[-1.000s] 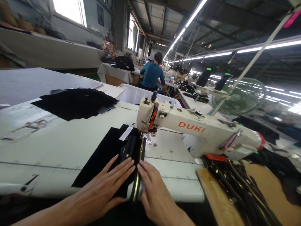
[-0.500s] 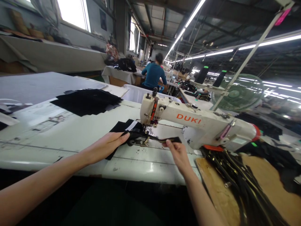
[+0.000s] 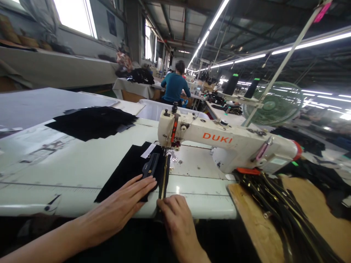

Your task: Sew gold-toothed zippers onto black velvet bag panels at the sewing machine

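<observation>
Flat on the sewing table (image 3: 82, 164) lies a black fabric piece (image 3: 123, 168) with a white strip (image 3: 148, 150) near its far end. My left hand (image 3: 128, 199) rests on this fabric with fingers stretched out, beside a dark flat piece with a small label (image 3: 150, 165). A black zipper (image 3: 165, 175) with gold teeth runs from under the needle area of the sewing machine (image 3: 197, 137) toward me. Its near end is pinched between the fingers of my right hand (image 3: 177, 215) at the table's front edge.
A stack of black fabric pieces (image 3: 93, 120) lies at the left. Several gold-toothed zippers (image 3: 279, 212) hang over a brown board (image 3: 255, 215) at the right. A green fan (image 3: 271, 104) and thread cones (image 3: 230, 84) stand behind the machine. Ahead sits a person in a blue top (image 3: 175, 87).
The fabric has been turned and laid flat, and the zipper now points toward me. My right hand has come left and nearer; my left hand has gone from gripping the fabric to lying flat.
</observation>
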`<state>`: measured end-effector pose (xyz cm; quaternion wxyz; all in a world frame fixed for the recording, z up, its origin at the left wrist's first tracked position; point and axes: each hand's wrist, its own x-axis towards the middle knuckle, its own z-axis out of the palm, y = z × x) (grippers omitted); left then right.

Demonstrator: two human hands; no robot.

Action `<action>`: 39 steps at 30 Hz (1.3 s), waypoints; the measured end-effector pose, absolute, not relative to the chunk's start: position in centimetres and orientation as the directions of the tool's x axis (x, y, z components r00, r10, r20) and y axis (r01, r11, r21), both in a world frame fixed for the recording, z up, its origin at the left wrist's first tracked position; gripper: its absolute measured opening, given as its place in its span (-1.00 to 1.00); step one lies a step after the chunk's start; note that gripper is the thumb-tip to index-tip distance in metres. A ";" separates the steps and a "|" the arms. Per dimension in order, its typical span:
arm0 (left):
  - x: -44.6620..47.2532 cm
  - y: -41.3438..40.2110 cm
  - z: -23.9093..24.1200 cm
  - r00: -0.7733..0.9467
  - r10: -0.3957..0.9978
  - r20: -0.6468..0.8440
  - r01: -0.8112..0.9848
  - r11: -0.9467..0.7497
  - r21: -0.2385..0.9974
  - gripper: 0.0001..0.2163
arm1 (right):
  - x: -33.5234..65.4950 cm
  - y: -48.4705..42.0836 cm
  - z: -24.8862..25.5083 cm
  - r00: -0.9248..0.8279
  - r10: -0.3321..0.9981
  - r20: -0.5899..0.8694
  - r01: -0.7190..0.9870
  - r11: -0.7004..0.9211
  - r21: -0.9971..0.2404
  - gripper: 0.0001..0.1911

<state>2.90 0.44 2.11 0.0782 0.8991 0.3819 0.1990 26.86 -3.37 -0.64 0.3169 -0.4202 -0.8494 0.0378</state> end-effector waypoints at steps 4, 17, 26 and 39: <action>3.6 -0.2 -0.1 0.728 0.614 0.305 0.604 -0.785 0.139 -0.22 | 26.7 -4.2 -0.9 -0.411 0.703 0.580 0.682 0.660 -0.316 -0.68; 3.9 0.1 -0.5 0.777 0.567 0.272 0.574 -0.817 0.062 -0.19 | 26.0 -4.2 -0.3 -0.393 0.681 0.618 0.667 0.674 -0.318 -0.68; 3.7 0.4 1.9 0.758 0.619 0.207 0.560 -0.780 0.279 -0.32 | 25.5 -4.3 -1.0 -0.385 0.675 0.629 0.677 0.670 -0.304 -0.69; 2.1 1.6 2.0 0.773 0.614 0.161 0.513 -0.753 0.411 -0.17 | 27.9 5.9 3.0 -0.512 0.773 0.374 0.744 0.617 -0.256 -0.34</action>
